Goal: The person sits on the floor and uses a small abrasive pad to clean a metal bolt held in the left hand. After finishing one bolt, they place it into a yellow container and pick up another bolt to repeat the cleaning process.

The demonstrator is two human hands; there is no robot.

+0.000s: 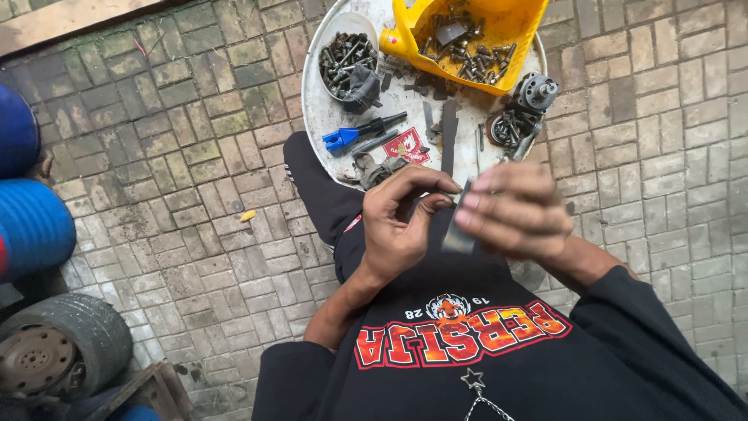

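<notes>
Black sweatshirt fabric [483,366] with a red printed design fills the bottom of the view. Just above it, both hands hold a small flat grey metal piece [458,234]: the right hand [518,210] has its fingers [475,201] clamped over its top, and the left hand [397,222] pinches its edge. Beyond lie a round white tray [315,109], a blue-handled tool [362,131] and a yellow container [514,19] of bolts, on brick paving [195,156].

We count two hands, the left hand [397,222] and right hand [514,210], just below one round white tray [315,109]. On that tray we see one yellow tub [514,23], one blue-handled tool [362,132], and bolts too many to count. Left of the tray: two blue drums [31,226], one tyre [66,343].
</notes>
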